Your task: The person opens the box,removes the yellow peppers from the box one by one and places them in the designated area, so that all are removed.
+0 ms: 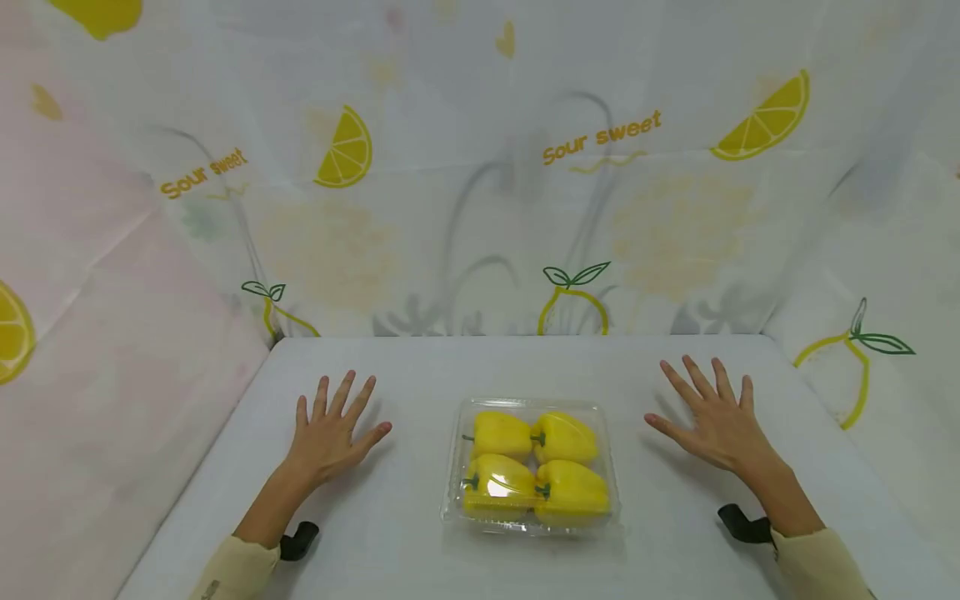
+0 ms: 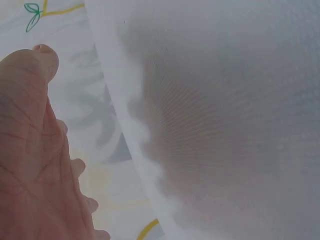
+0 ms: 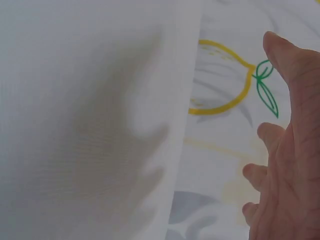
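A clear plastic clamshell box (image 1: 459, 467) lies in the middle of the white table, its lid over several yellow bell peppers (image 1: 501, 479) with green stems. To the left of the box, my left hand (image 1: 327, 440) is spread palm down above the table, holding nothing. My right hand (image 1: 716, 425) is spread the same way on the box's right side, also holding nothing. Both wrist views show the palm side, the left palm (image 2: 37, 145) and the right palm (image 3: 295, 155), with each hand's shadow on the white cloth beneath.
The white table (image 1: 405, 367) ends at a back wall of cloth (image 1: 450, 208) printed with lemons and words. Cloth walls also stand along the left and right sides. A black wrist mount (image 1: 300, 542) sits at the left wrist, another black mount (image 1: 744, 525) at the right.
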Motion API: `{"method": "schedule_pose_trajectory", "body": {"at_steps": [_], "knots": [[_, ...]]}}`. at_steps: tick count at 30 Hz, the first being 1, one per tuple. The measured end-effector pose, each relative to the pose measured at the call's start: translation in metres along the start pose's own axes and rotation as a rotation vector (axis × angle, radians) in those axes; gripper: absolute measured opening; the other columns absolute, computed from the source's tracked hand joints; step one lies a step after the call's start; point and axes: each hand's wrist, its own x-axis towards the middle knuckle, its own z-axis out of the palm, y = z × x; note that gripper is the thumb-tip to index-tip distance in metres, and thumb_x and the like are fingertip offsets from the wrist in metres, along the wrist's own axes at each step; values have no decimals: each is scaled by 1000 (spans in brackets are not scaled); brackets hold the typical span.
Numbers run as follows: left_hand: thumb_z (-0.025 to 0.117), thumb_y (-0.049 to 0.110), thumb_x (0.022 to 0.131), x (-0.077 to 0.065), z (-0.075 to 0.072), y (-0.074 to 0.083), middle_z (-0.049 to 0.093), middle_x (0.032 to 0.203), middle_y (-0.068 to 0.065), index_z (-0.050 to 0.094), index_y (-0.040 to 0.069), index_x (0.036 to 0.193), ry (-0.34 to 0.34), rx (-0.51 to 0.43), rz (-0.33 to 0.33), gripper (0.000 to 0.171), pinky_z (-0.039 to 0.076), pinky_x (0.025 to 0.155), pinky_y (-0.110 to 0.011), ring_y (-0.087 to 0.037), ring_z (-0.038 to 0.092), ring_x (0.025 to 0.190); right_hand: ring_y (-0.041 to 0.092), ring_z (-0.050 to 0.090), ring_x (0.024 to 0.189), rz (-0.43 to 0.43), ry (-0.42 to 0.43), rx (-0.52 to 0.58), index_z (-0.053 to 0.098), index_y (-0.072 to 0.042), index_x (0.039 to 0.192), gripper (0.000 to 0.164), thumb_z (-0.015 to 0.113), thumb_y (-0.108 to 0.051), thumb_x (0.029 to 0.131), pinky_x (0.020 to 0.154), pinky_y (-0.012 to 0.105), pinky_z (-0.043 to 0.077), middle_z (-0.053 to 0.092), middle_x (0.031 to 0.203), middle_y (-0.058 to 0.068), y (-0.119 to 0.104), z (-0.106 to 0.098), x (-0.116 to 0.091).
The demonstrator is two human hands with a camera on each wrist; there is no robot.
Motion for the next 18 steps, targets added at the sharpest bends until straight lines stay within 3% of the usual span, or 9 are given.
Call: {"method": "schedule_pose_trajectory", "body": {"at_steps": [8,18], "knots": [[45,67,94,-7,-4,8,15,162,-17,21,18,158,-16,-12,7,84,0,106,-72,-51,3,144,51,3,144,2,-20,100,13,-24,160,87,57,-58,92,101,76,-6,16,161,20,-5,-5,-5],[48,66,94,-19,-6,18,17,161,-16,24,15,158,-1,-35,55,85,5,106,-72,-48,3,145,45,7,145,-62,19,200,19,-24,159,83,62,-50,93,105,73,-7,19,161,18,-19,-10,-12]]}}
